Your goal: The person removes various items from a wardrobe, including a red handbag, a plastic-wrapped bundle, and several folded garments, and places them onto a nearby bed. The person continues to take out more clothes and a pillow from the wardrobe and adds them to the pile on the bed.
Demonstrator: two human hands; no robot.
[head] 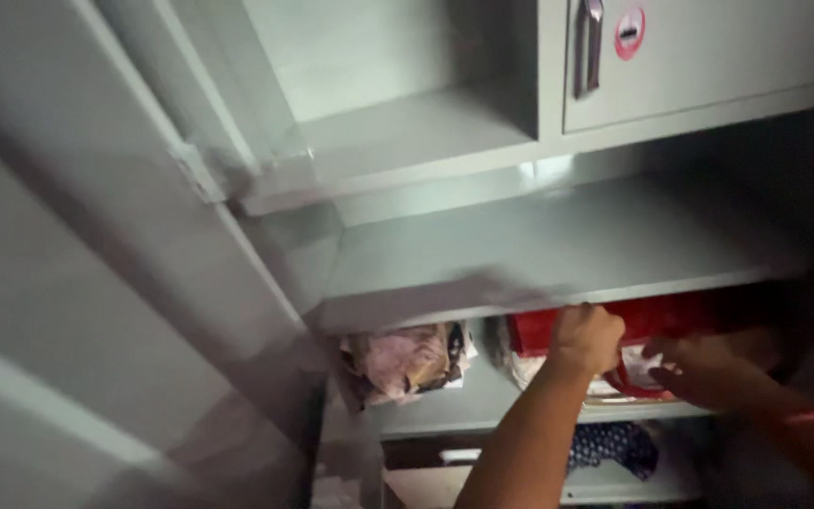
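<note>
Both my hands reach into a lower shelf of a grey metal cabinet [539, 254]. My left hand [584, 337] is closed on the top edge of a red bag [671, 316] that sits under the shelf board. My right hand [704, 368] grips the bag's red handle and lower edge to the right of it. A pink band shows on my right wrist. The bag's far side is hidden in the dark of the shelf.
A crumpled plastic-wrapped bundle [407, 361] lies on the same shelf, left of the bag. A dark patterned cloth [614, 445] sits on the shelf below. The open cabinet door [77, 283] fills the left. Above right is a locker door with a handle [588, 47].
</note>
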